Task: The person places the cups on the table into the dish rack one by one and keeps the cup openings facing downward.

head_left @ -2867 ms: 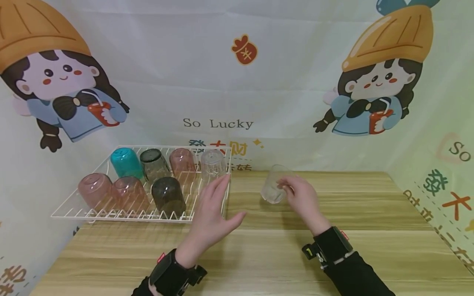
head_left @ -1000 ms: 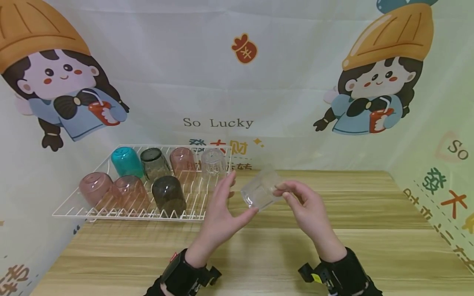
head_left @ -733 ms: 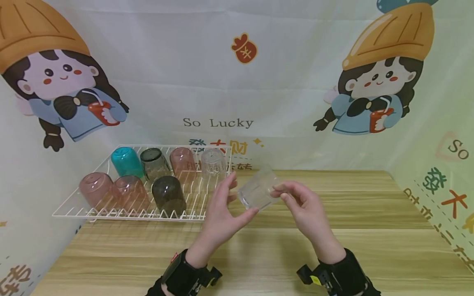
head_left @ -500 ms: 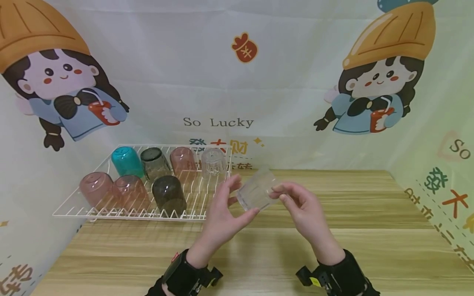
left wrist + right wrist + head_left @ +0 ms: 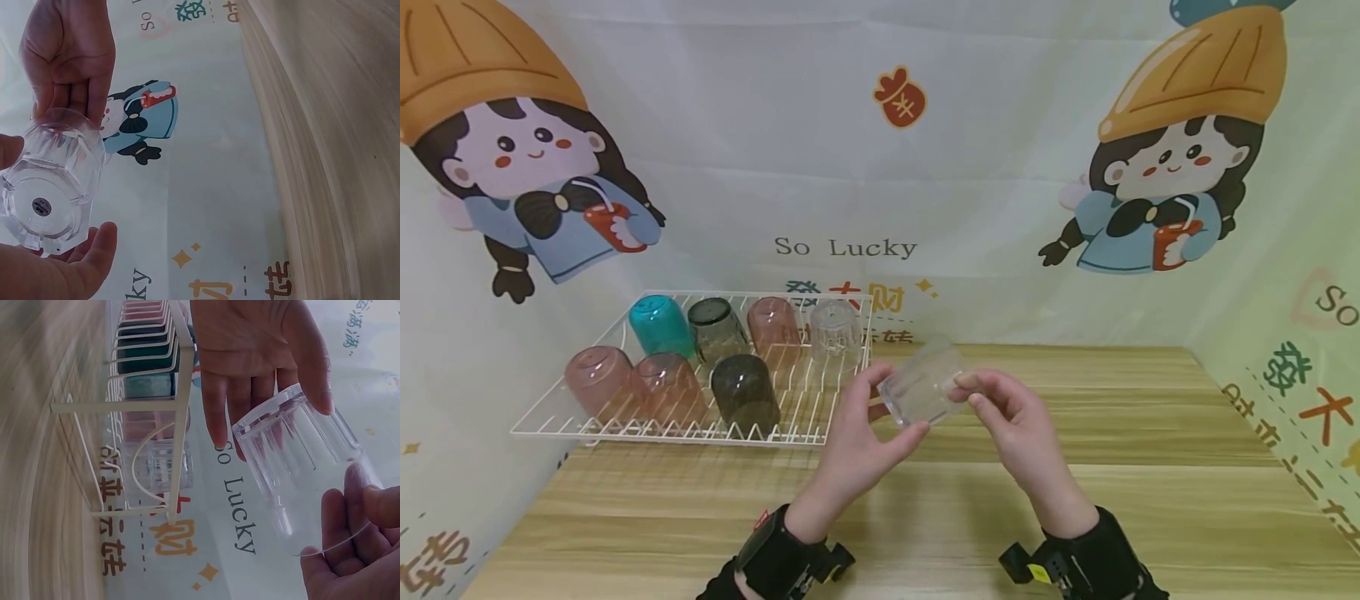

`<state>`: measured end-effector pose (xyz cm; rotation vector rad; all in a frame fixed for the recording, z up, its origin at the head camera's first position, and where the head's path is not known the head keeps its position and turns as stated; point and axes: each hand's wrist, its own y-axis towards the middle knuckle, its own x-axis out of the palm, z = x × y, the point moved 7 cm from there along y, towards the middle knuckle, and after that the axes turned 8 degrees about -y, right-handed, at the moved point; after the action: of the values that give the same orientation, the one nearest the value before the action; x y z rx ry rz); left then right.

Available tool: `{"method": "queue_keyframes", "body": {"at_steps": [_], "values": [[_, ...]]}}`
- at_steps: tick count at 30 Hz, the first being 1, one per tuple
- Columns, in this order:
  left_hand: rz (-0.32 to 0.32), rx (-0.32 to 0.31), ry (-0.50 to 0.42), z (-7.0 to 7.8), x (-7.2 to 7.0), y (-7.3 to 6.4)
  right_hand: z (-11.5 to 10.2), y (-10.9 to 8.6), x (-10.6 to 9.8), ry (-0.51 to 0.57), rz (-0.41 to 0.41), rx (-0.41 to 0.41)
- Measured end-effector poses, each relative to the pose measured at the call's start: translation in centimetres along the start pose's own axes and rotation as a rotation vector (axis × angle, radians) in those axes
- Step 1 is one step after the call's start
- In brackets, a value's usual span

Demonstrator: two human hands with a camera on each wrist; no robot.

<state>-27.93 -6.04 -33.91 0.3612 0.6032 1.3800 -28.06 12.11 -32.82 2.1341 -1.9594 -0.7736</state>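
Observation:
A clear drinking glass (image 5: 921, 392) is held tilted above the table, its base toward my left hand (image 5: 861, 437) and its mouth toward my right. The right hand (image 5: 1022, 433) pinches the rim between thumb and fingers. In the right wrist view, the left thumb lies along the glass (image 5: 306, 469) near its base, with the left fingers on the far side. A small dark round label (image 5: 42, 207) shows on the base in the left wrist view, and the fluted walls look see-through.
Left of the hands stands a white wire rack (image 5: 662, 443) with several upside-down glasses: a teal one (image 5: 661, 325), pink ones (image 5: 598, 379), dark grey ones (image 5: 745, 396) and a clear one (image 5: 835, 333). A wooden table (image 5: 1150, 500) lies below, with a printed cloth (image 5: 1000, 167) behind.
The right hand has brought the glass up from the table and left toward the left hand, tilting it. The left hand has moved right, and its fingers have curled in around the base.

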Motion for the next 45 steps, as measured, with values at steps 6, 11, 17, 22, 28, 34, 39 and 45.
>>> {"method": "queue_keyframes", "body": {"at_steps": [6, 11, 17, 22, 28, 34, 39, 45], "values": [[0.021, -0.037, -0.138, -0.1, -0.1, 0.0, 0.2, 0.1, 0.1, 0.068, 0.000, 0.015], [0.051, -0.046, -0.190, -0.1, -0.3, -0.1, 0.3, 0.1, 0.2, 0.089, -0.023, 0.000], [0.093, -0.034, -0.203, 0.1, -0.9, 0.0, 0.3, 0.1, 0.4, 0.106, -0.068, -0.042], [0.096, -0.026, -0.191, 0.2, -1.3, 0.1, 0.3, 0.1, 0.5, 0.100, -0.097, -0.069], [0.132, -0.032, -0.148, 0.6, -2.2, 0.3, 0.2, 0.1, 0.5, 0.104, -0.102, -0.079], [0.164, -0.043, -0.139, 0.8, -3.3, 0.6, 0.3, 0.3, 0.4, 0.070, -0.086, -0.089], [0.170, -0.030, -0.078, 0.9, -3.9, 0.7, 0.6, 0.4, 0.4, 0.052, -0.085, -0.107], [0.168, -0.029, -0.033, 0.8, -4.3, 0.8, 1.0, 0.4, 0.3, 0.056, -0.089, -0.091]]}}
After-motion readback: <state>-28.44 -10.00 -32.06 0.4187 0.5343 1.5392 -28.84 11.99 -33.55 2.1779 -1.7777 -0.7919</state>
